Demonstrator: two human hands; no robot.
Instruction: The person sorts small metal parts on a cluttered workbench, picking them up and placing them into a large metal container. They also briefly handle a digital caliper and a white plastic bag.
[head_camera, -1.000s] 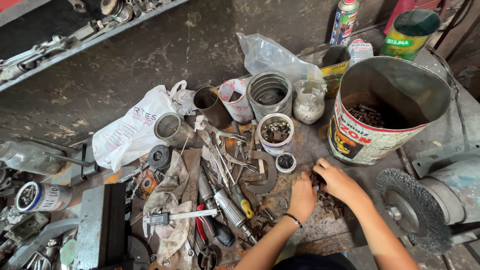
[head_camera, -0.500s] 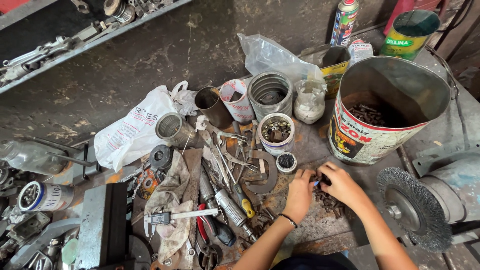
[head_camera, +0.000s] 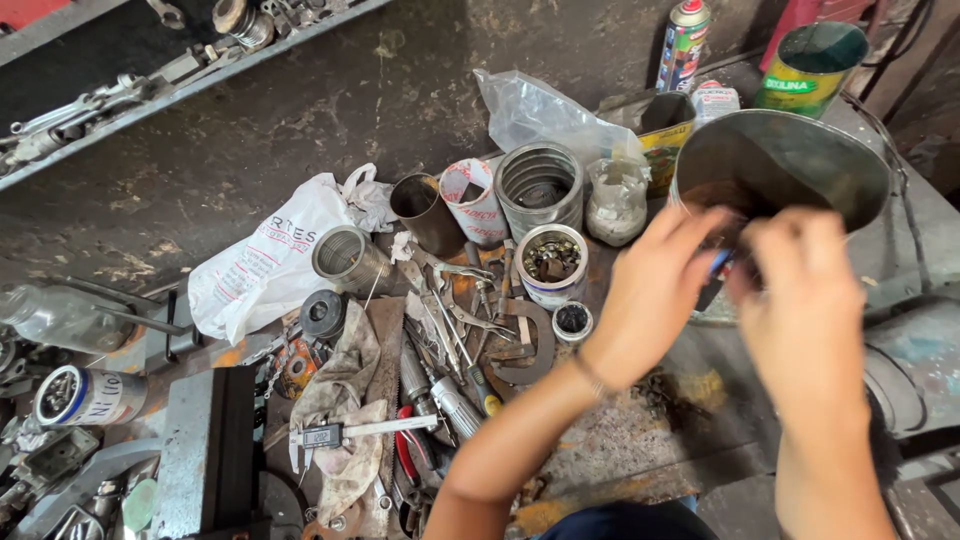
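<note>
Head view is showing me both hands raised over the cluttered bench, blurring a little. My left hand (head_camera: 655, 290) is hanging with its fingers (head_camera: 690, 235) loosely curled and bunched toward the right hand (head_camera: 800, 300). Between the two sets of fingertips I am seeing a small blue object (head_camera: 722, 262), too blurred to name; it seems to be pinched there, but I cannot tell which hand's fingers are closing on it. The right hand's fingers are pointing back toward the left ones, drawn together.

Just behind the fingers, the large metal bucket (head_camera: 790, 160) is standing with dark scrap inside. Beyond it a green paint tin (head_camera: 812, 62) and a spray can (head_camera: 684, 40) are sitting. Off to the left of the left fingers, a small tin of nuts (head_camera: 551, 262) is resting beside a ribbed can (head_camera: 540, 186). Farther left, below the fingers, a digital caliper (head_camera: 345, 433) is lying on a dirty rag (head_camera: 345, 385).
</note>
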